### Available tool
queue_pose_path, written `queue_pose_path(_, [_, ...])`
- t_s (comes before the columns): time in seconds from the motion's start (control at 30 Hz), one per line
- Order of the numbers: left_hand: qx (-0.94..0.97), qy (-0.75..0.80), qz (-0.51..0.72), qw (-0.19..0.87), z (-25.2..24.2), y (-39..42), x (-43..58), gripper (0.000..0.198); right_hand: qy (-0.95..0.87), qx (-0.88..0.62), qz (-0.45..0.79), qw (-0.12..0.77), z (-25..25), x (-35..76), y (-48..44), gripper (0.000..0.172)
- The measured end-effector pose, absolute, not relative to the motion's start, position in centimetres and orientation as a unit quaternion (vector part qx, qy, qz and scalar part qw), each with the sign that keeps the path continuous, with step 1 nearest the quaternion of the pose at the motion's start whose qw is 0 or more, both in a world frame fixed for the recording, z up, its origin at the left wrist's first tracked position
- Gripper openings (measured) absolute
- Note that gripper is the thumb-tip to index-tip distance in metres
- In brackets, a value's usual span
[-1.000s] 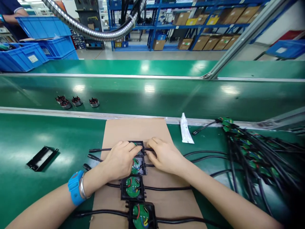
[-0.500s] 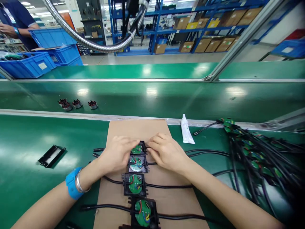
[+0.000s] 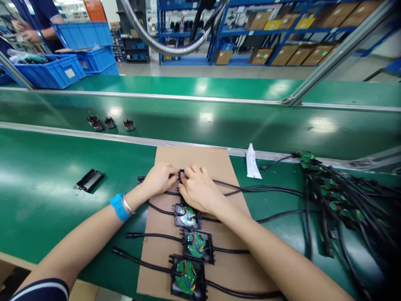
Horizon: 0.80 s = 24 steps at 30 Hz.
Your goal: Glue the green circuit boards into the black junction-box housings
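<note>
Cardboard point(image 3: 194, 154) on the green worktop point(image 3: 40, 200) bears a row of black cases point(image 3: 188, 276), and the far case point(image 3: 181, 172) sits towards its farther end, mostly hidden by the person's hands. Left hand point(image 3: 161, 177) and right hand point(image 3: 199, 188) close in on it from either side; from where I stand I cannot tell whether either grip pinches it or only presses. Settling parts into that case looks to be the step in hand, and the next move probably calls for light, even pressure without tugging the cables point(image 3: 156, 235). Three nearer cases each hold a green board point(image 3: 196, 243) with coloured wires. Off to the left, a loose case point(image 3: 90, 180) shows no board inside. Beyond, a blue bin point(image 3: 56, 73) holds clear plastic point(image 3: 19, 54); I cannot see into the stacked bins point(image 3: 86, 35) beside it.
</note>
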<state>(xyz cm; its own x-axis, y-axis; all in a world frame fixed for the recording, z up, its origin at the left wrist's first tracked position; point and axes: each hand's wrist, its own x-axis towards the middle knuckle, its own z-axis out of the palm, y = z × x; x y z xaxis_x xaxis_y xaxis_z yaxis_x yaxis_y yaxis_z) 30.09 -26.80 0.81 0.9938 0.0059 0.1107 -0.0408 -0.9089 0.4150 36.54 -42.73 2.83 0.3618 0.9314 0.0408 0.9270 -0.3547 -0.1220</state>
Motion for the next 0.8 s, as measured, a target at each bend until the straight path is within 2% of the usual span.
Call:
queue_pose_path(0.17, [0.976, -0.062, 0.051, 0.204, 3.8, -28.1, 23.2, 0.021, -0.576, -0.809, 0.052, 0.106, 4.8, 35.6, -48.8, 0.037])
queue_pose_path(0.2, [0.972, -0.092, 0.028, 0.213, 4.2, -28.4, 21.1, 0.034, -0.569, -0.804, 0.098, 0.139, 5.0, 34.8, -50.7, 0.038])
queue_pose_path(0.23, [0.965, -0.126, -0.009, 0.229, 4.4, -28.7, 19.2, 0.055, -0.561, -0.797, 0.163, 0.157, 5.1, 33.9, -52.6, 0.042])
queue_pose_path(0.27, [0.963, -0.135, -0.036, 0.230, 4.4, -29.0, 17.4, 0.072, -0.541, -0.798, 0.216, 0.155, 5.0, 32.9, -54.3, 0.057])
queue_pose_path(0.3, [0.965, -0.129, -0.048, 0.223, 4.2, -29.3, 16.0, 0.078, -0.512, -0.812, 0.240, 0.145, 4.7, 31.9, -55.8, 0.077])
queue_pose_path(0.33, [0.968, -0.113, -0.058, 0.216, 3.8, -29.7, 14.9, 0.076, -0.487, -0.827, 0.247, 0.133, 4.2, 31.0, -56.9, 0.092])
queue_pose_path(0.37, [0.972, -0.091, -0.064, 0.205, 3.3, -30.1, 14.0, 0.065, -0.470, -0.837, 0.250, 0.125, 3.7, 30.1, -57.7, 0.096])
queue_pose_path(0.4, [0.976, -0.072, -0.069, 0.196, 2.8, -30.5, 13.5, 0.049, -0.462, -0.842, 0.249, 0.124, 3.2, 29.4, -58.2, 0.090])
queue_pose_path(0.47, [0.977, -0.060, -0.079, 0.188, 1.7, -31.2, 13.0, 0.018, -0.470, -0.831, 0.265, 0.137, 2.4, 28.4, -58.6, 0.059])
queue_pose_path(0.5, [0.977, -0.065, -0.078, 0.189, 1.3, -31.3, 12.9, 0.012, -0.478, -0.821, 0.277, 0.146, 2.4, 28.2, -58.7, 0.045])
queue_pose_path(0.53, [0.976, -0.073, -0.073, 0.193, 1.1, -31.4, 12.8, 0.014, -0.485, -0.813, 0.283, 0.153, 2.5, 28.1, -58.7, 0.037])
queue_pose_path(0.6, [0.973, -0.083, -0.049, 0.211, 1.5, -31.1, 13.1, 0.019, -0.489, -0.815, 0.264, 0.165, 3.6, 28.7, -58.5, 0.033])
queue_pose_path(0.67, [0.970, -0.075, -0.022, 0.229, 2.8, -30.4, 14.0, 0.018, -0.494, -0.822, 0.216, 0.184, 5.2, 30.0, -58.2, 0.027])
queue_pose_path(0.8, [0.966, -0.047, 0.011, 0.255, 5.9, -29.2, 17.6, 0.010, -0.508, -0.815, 0.136, 0.243, 7.9, 33.7, -56.8, 0.004])
